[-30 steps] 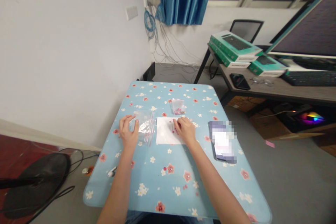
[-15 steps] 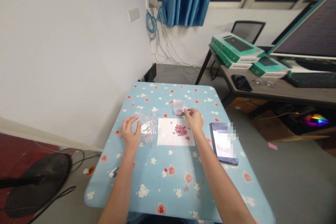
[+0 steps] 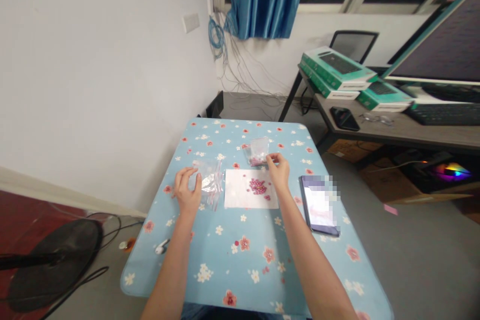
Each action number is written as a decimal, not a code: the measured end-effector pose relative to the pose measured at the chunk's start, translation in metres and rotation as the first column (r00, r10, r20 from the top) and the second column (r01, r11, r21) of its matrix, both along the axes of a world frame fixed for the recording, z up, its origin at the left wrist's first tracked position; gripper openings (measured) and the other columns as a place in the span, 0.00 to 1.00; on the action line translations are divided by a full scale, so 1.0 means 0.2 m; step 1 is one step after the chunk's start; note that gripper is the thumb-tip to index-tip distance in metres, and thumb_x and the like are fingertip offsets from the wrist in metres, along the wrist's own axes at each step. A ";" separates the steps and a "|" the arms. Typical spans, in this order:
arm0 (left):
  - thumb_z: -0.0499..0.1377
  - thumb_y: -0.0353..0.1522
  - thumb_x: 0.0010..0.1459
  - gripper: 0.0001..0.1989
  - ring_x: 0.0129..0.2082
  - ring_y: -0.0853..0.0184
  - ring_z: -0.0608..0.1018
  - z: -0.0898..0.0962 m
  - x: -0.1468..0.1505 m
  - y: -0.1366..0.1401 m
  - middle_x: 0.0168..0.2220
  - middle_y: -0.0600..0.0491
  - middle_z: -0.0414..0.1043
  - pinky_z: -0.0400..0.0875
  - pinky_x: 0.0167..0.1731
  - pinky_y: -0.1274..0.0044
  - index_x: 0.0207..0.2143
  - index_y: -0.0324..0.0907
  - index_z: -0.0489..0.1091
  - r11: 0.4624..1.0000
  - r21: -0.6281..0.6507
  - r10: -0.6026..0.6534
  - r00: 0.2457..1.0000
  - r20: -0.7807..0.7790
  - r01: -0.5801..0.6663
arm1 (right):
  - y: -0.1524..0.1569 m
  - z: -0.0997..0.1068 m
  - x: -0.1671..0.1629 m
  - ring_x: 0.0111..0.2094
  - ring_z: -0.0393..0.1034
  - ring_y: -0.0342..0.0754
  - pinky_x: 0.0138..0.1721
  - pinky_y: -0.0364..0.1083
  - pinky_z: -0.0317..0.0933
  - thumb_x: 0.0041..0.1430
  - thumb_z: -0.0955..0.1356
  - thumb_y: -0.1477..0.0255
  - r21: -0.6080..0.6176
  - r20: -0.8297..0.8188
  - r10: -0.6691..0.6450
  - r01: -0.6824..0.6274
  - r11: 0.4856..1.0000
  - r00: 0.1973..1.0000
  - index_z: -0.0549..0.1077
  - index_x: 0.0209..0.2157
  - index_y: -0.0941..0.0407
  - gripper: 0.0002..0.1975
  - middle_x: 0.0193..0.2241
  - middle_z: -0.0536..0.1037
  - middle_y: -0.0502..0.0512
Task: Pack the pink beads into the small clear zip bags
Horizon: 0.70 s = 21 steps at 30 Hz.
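My left hand [image 3: 186, 190] rests at the left of the table, its fingers curved and apart, beside a heap of clear zip bags [image 3: 210, 181] that its fingertips seem to touch. My right hand [image 3: 278, 166] pinches the near right corner of a small clear zip bag [image 3: 259, 148], which stands tilted up behind the paper. Pink pieces show low down around it; whether they lie in this bag or one beneath, I cannot tell. On the white sheet of paper [image 3: 235, 195] lies a loose cluster of small pink beads [image 3: 258, 186], with a few strays around it.
A phone or tablet [image 3: 321, 207] with a lit screen lies right of the paper. A white earbud [image 3: 162, 246] lies by my left forearm. The floral-covered table [image 3: 221, 270] stands near a desk with green keyboard boxes [image 3: 339, 70], a black phone [image 3: 345, 118] and glasses [image 3: 376, 118].
The small zip bag has tipped up, its top rising and moving slightly right in my right hand's pinch. My left hand and the beads on the paper have stayed put.
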<state>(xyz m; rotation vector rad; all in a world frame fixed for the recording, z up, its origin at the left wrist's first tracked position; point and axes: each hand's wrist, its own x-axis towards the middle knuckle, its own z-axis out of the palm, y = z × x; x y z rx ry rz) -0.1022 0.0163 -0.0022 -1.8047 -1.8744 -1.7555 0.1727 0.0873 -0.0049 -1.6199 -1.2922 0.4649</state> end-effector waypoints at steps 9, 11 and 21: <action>0.56 0.35 0.58 0.11 0.35 0.65 0.75 0.16 0.13 -0.05 0.36 0.50 0.74 0.69 0.42 0.72 0.42 0.42 0.71 0.963 -0.104 -0.239 0.967 0.094 0.248 | -0.27 0.17 -0.09 0.30 0.68 0.45 0.33 0.44 0.59 0.56 0.66 0.63 0.147 -0.399 0.367 -0.336 0.930 0.840 0.69 0.32 0.55 0.09 0.28 0.75 0.51; 0.56 0.36 0.58 0.13 0.37 0.64 0.76 0.22 0.16 -0.06 0.36 0.51 0.76 0.69 0.42 0.72 0.44 0.42 0.71 0.933 -0.158 -0.304 0.943 0.137 0.324 | -0.33 0.19 -0.11 0.28 0.66 0.44 0.31 0.43 0.59 0.56 0.67 0.64 0.133 -0.435 0.441 -0.428 0.894 0.785 0.70 0.31 0.54 0.08 0.27 0.74 0.50; 0.59 0.36 0.54 0.10 0.30 0.68 0.74 0.41 0.22 -0.14 0.29 0.53 0.75 0.68 0.34 0.78 0.37 0.41 0.74 0.720 -0.411 -0.425 0.824 0.375 0.559 | -0.42 0.13 -0.13 0.26 0.61 0.42 0.30 0.42 0.56 0.58 0.66 0.64 0.141 -0.482 0.519 -0.522 0.841 0.706 0.68 0.29 0.55 0.10 0.24 0.67 0.48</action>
